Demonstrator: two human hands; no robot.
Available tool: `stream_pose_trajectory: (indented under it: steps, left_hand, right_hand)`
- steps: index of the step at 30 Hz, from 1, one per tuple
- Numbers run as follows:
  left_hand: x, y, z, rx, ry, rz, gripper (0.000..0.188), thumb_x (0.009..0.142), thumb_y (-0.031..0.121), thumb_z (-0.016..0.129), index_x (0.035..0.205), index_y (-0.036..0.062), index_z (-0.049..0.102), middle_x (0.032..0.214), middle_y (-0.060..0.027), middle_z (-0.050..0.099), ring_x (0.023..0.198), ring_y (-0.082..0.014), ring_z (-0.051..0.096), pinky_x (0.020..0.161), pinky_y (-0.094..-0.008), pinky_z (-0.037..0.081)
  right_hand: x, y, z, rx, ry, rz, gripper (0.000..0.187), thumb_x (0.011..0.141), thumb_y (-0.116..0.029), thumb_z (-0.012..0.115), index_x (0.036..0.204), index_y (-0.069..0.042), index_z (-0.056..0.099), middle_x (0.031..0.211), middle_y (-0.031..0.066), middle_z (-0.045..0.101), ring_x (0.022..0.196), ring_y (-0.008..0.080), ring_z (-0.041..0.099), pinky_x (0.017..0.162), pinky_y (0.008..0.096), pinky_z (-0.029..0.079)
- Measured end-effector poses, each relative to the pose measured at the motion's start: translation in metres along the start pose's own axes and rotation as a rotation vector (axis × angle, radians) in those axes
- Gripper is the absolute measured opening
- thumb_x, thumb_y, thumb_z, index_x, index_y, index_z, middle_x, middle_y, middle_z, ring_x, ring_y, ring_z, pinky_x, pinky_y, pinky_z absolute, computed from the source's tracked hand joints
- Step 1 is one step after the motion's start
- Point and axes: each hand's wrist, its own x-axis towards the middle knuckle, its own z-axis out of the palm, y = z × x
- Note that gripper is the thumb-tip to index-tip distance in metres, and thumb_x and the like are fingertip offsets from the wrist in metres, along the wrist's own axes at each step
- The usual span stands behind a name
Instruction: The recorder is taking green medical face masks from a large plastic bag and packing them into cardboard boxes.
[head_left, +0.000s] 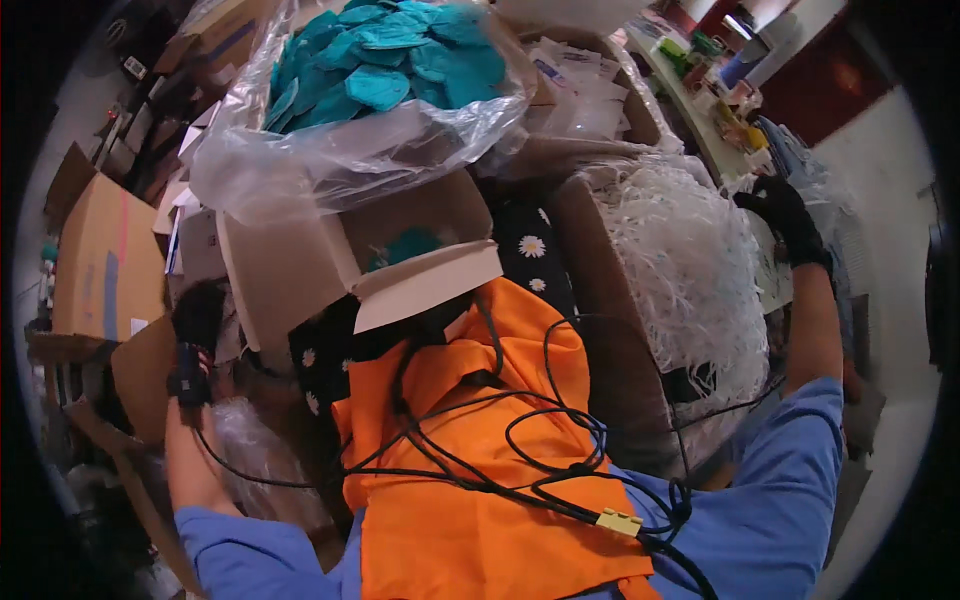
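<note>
My left hand (198, 318), in a black glove, is beside the flap of a small open carton (290, 270) at the left; its fingers are lost in shadow. Inside that carton lies a small amount of teal fabric (412, 246). My right hand (788, 215), also black-gloved, is at the far right edge of a heap of thin white straps (680, 260) in a large box. Its fingers are curled, and what is between them I cannot make out. Beyond the carton, a clear plastic bag (330, 165) lines a box full of teal moulded fabric cups (385, 75).
Black cables (520, 480) with a yellow clip (619, 521) lie across my orange apron (460, 540). Another carton (585, 90) holds small clear packets. Brown cardboard boxes (110, 260) stand at the left. A long cluttered table (690, 110) runs along the far right.
</note>
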Motion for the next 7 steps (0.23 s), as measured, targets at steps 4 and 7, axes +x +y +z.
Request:
stream_pose_trajectory:
  steps: [4,7]
  left_hand:
    - [-0.008,0.051,-0.115,-0.078,0.194,-0.076,0.029,0.095,0.019,0.041,0.11,0.008,0.063,0.102,-0.0155,0.065,0.092,-0.0315,0.063,0.078,-0.043,0.05]
    - [-0.008,0.094,-0.168,-0.357,0.465,0.304,0.025,0.093,0.017,0.046,0.106,0.008,0.065,0.098,-0.0135,0.066,0.086,-0.0297,0.065,0.074,-0.0424,0.051]
  right_hand:
    - [0.012,0.025,0.008,-0.155,0.149,0.008,0.063,0.077,-0.06,0.064,0.094,0.0,0.068,0.091,0.0227,0.065,0.09,0.0366,0.062,0.076,0.0436,0.046]
    - [0.034,0.017,-0.002,-0.257,0.01,0.245,0.046,0.085,-0.047,0.061,0.104,-0.006,0.065,0.109,0.0198,0.062,0.102,0.0331,0.059,0.081,0.0417,0.047]
